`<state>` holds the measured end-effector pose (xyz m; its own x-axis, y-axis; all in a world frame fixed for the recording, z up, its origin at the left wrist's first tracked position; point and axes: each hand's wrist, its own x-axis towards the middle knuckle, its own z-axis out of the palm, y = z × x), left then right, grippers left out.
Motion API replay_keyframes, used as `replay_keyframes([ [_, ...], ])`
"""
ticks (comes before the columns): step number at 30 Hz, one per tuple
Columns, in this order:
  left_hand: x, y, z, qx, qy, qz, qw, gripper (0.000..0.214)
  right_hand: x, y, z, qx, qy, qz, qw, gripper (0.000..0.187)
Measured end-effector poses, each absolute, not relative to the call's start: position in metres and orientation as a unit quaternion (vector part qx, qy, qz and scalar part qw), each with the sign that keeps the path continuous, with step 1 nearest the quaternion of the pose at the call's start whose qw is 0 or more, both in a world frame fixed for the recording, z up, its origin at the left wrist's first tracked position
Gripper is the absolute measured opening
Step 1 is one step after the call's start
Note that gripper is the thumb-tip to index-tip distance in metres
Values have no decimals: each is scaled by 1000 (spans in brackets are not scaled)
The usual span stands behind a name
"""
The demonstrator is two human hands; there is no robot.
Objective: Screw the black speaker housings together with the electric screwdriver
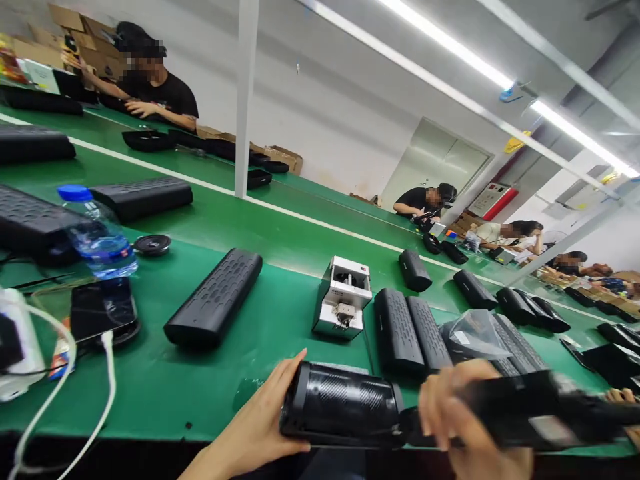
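The green tabletop (150, 380) bears casings (398, 327) and a white device (341, 295) beyond the cylinder (350, 399).

The casing (350, 405) is black, the tabletop (165, 390) green

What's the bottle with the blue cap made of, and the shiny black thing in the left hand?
The bottle looks like thin, clear plastic: you can see through its glossy sides. The black thing in the left hand seems to be hard plastic, because its smooth surface shines, though coated metal is possible.
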<state>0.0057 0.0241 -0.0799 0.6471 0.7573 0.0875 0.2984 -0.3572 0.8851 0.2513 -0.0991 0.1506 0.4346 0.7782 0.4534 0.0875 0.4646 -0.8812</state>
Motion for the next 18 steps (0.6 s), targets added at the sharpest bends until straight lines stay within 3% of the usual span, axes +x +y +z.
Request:
replay_keyframes([
  [2, 6, 24, -73, 781, 330, 248, 468, 156, 264, -86, 175, -427, -473, 198, 745, 17],
  [4, 6, 25, -69, 778, 325, 247, 477, 157, 274, -59, 193, -410, -452, 140, 779, 36],
  [7, 7, 24, -67, 777, 321, 254, 479, 156, 275, -3, 200, -403, -431, 43, 806, 34],
  [12, 7, 24, -72, 780, 322, 258, 470, 160, 263, 72, 182, -415, -450, 59, 789, 31],
  [18, 5, 24, -70, 777, 328, 246, 477, 163, 258, 103, 164, -436, -464, 82, 767, 27],
])
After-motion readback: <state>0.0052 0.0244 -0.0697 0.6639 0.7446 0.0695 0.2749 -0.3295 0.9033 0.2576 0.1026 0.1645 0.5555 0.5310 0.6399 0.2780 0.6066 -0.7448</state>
